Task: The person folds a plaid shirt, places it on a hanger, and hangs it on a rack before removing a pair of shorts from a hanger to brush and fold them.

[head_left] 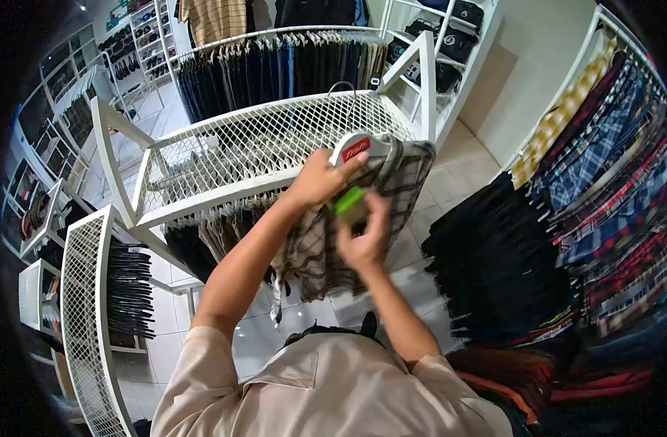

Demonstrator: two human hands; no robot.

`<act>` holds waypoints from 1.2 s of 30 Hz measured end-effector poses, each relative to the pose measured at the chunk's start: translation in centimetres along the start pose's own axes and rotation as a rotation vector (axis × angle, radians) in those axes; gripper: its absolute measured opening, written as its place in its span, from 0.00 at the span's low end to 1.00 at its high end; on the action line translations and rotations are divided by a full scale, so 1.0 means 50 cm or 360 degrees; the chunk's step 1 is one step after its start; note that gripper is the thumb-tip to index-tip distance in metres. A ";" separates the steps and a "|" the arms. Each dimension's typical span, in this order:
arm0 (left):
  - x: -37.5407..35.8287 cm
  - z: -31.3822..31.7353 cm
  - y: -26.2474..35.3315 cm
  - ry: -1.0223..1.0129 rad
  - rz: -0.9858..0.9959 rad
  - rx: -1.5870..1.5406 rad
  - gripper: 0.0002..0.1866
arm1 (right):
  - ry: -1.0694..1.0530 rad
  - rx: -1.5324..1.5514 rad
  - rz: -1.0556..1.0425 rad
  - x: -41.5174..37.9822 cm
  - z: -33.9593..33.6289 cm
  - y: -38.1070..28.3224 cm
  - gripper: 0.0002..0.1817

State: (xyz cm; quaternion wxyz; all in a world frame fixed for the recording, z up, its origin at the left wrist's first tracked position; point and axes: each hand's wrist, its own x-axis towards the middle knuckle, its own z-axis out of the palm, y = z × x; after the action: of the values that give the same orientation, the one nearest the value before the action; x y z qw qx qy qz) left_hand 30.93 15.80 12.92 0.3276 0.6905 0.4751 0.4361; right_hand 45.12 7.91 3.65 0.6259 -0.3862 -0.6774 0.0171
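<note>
A plaid shirt (403, 178) in grey, brown and black hangs in front of me on a white hanger (345, 151) with a red label. The hanger's metal hook stands up over the white mesh rack. My left hand (320, 179) is closed on the hanger at the shirt's collar. Just below it, my right hand (365, 239) is bent round a small bright green object (349, 201) in front of the shirt. That object is smeared by motion, so its kind does not show.
The white mesh-topped rack (224, 191) stands right ahead, with garments hanging under it. Dark trousers (275, 69) hang behind it. On my right are dark garments (494, 247) and plaid shirts (603, 160). A lower mesh rack (86, 291) with black hangers stands at left.
</note>
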 end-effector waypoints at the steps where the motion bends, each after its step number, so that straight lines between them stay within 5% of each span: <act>1: 0.017 0.011 -0.008 -0.0001 0.0055 -0.0021 0.37 | -0.0040 0.0134 0.0007 -0.065 0.048 -0.005 0.36; 5: 0.011 -0.029 0.039 -0.0053 -0.0057 -0.0153 0.29 | -0.0978 0.0145 -0.0308 -0.129 0.001 -0.025 0.38; 9: -0.003 -0.017 0.027 -0.0117 0.0165 -0.0157 0.24 | 0.0007 -0.0208 -0.0039 0.020 -0.099 -0.006 0.38; 13: -0.034 0.013 0.083 -0.0295 0.0172 -0.0058 0.24 | 0.0132 -0.0579 -0.0118 0.146 -0.187 0.117 0.37; 17: -0.028 -0.013 0.093 -0.0685 0.0048 -0.0087 0.28 | 0.0262 -0.1008 0.0426 0.150 -0.365 0.295 0.33; 21: -0.027 0.004 0.123 -0.0784 0.0396 -0.0025 0.29 | 0.0069 -0.0381 0.0221 0.161 -0.477 0.185 0.27; 24: -0.005 0.049 0.155 -0.0988 0.0411 0.0016 0.24 | -0.0610 0.0058 0.0666 0.166 -0.523 0.094 0.24; 25: 0.006 0.069 0.158 -0.1027 0.0501 0.0017 0.22 | -0.0829 0.0354 0.1035 0.166 -0.537 0.067 0.28; 29: 0.051 0.146 0.188 -0.1146 0.0814 0.0012 0.20 | -0.1157 0.0867 0.1148 0.092 -0.609 0.039 0.47; 33: 0.077 0.264 0.191 -0.0878 0.0871 -0.0030 0.27 | -0.0530 0.0879 0.1356 0.021 -0.616 -0.028 0.41; 35: 0.061 0.346 0.170 0.0198 0.1375 0.0090 0.35 | -0.0138 0.0761 0.1627 -0.020 -0.599 -0.043 0.33; 36: 0.048 0.381 0.159 0.0123 0.1047 0.0077 0.37 | -0.0026 0.0734 0.1584 -0.028 -0.587 -0.052 0.33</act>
State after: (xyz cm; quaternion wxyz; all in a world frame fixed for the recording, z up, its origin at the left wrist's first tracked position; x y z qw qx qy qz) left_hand 51.66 14.69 12.80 0.1345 0.7975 0.2487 0.5329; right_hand 69.00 -8.16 10.14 0.6054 -0.5125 -0.3965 0.4621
